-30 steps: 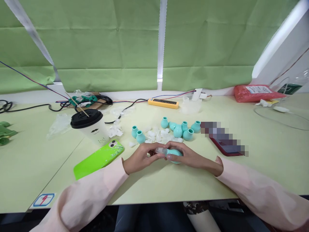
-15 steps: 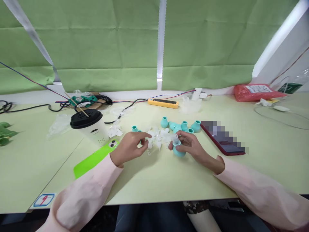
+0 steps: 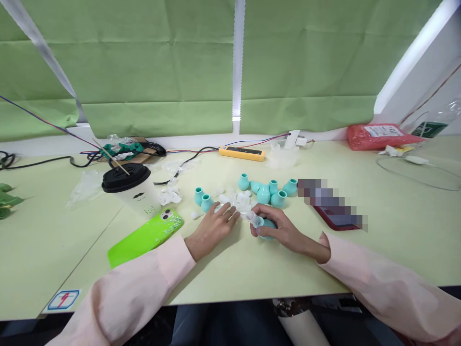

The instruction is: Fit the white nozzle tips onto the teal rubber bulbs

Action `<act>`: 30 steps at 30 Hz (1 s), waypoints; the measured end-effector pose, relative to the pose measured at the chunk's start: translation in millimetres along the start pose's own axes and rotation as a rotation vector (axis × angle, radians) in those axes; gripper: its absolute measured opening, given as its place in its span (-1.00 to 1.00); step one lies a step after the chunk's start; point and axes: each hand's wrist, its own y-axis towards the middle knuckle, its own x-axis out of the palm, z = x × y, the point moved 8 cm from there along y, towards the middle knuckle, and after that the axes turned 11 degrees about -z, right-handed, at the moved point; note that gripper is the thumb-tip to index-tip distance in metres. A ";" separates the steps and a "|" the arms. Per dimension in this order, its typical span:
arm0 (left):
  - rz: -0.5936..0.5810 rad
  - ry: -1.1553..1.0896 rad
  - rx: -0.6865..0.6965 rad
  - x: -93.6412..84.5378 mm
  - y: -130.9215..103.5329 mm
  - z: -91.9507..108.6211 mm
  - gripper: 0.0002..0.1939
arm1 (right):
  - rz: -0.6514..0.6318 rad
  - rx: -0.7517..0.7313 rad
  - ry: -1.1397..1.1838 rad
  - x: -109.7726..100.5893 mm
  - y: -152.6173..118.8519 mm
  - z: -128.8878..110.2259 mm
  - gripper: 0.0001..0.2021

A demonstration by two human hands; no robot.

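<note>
My right hand [image 3: 279,228] is wrapped round a teal rubber bulb [image 3: 267,229] with a clear plastic tube [image 3: 255,218] at its neck. The bulb is tilted, its tube end towards the left. Palm down, my left hand [image 3: 214,228] lies with its fingers stretched over a loose pile of small white and clear plastic pieces [image 3: 239,198]. Whether anything is under its fingertips is hidden. Two teal bulbs [image 3: 206,203] stand just behind the left hand. Several more teal bulbs [image 3: 278,198] sit together beyond the right hand.
Left of my hands lie a green phone case [image 3: 144,238] and a lidded paper cup [image 3: 139,196] with a stick. A dark red phone [image 3: 333,216] lies at the right. Farther back are a yellow power strip [image 3: 242,154], cables, clear plastic wrap [image 3: 283,156] and a red package [image 3: 382,136].
My left hand has gone from a bent-finger pose above the pieces to lying flat over them, a little to the right. The bulb in my right hand has tipped further to the left.
</note>
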 end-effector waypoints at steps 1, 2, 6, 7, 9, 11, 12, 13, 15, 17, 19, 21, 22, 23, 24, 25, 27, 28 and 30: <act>0.004 0.008 0.005 -0.9 0.1 -0.4 -0.75 | 0.001 -0.001 -0.010 0.0 0.0 0.3 -0.91; 0.008 0.023 0.012 -1.7 0.2 -0.1 -0.77 | 0.003 -0.001 -0.023 -0.1 0.0 0.7 -0.91; 0.075 0.125 0.056 -5.3 -1.4 6.8 -0.79 | 0.011 0.004 -0.065 0.4 -0.1 3.3 -0.89; 0.093 0.149 0.080 -5.7 -2.0 10.0 -0.78 | 0.008 0.004 -0.072 0.9 -0.1 3.7 -0.88; 0.104 0.173 0.131 -4.9 -2.8 16.2 -0.77 | 0.005 -0.002 -0.084 1.6 0.0 4.3 -0.87; 0.096 0.159 0.158 -4.1 -2.6 19.4 -0.75 | 0.000 -0.009 -0.094 2.1 0.1 5.0 -0.88; 0.099 0.140 0.154 -4.8 -2.5 19.1 -0.75 | 0.000 -0.013 -0.100 2.2 0.1 5.5 -0.87; 0.108 0.115 0.140 -6.4 -2.5 17.7 -0.75 | 0.002 -0.016 -0.107 2.2 0.1 6.0 -0.87; 0.156 0.033 0.089 -12.4 -3.7 11.7 -0.76 | 0.022 -0.022 -0.129 0.9 -0.3 6.5 -0.87; 0.255 -0.132 0.002 -22.6 -7.9 -0.5 -0.77 | 0.064 -0.027 -0.156 -1.8 -1.3 6.2 -0.87; 0.396 -0.413 -0.108 -33.3 -16.0 -18.8 -0.81 | 0.105 -0.027 -0.193 -4.3 -2.3 5.7 -0.86; 0.505 -0.804 -0.209 -35.2 -24.0 -38.2 -0.84 | 0.138 -0.027 -0.257 -5.9 -3.1 4.6 -0.84; 0.527 -1.017 -0.248 -31.7 -26.1 -45.4 -0.84 | 0.150 -0.028 -0.298 -6.2 -3.4 3.9 -0.83; 0.520 -1.221 -0.280 -25.9 -26.4 -49.8 -0.83 | 0.157 -0.028 -0.340 -5.9 -3.5 3.3 -0.82; 0.488 -1.400 -0.306 -19.0 -25.3 -51.2 -0.81 | 0.158 -0.027 -0.381 -5.2 -3.4 3.1 -0.81; 0.444 -1.542 -0.324 -12.6 -23.7 -50.5 -0.79 | 0.156 -0.029 -0.418 -4.1 -3.3 2.9 -0.80; 0.356 -1.707 -0.341 -3.2 -20.5 -47.1 -0.76 | 0.153 -0.039 -0.480 -1.9 -3.3 2.7 -0.77; 0.327 -1.744 -0.342 -0.4 -19.4 -45.9 -0.76 | 0.158 -0.048 -0.511 -1.2 -3.7 2.3 -0.76; 0.291 -1.785 -0.329 2.7 -17.8 -44.6 -0.76 | 0.174 -0.065 -0.575 -0.3 -4.7 1.6 -0.74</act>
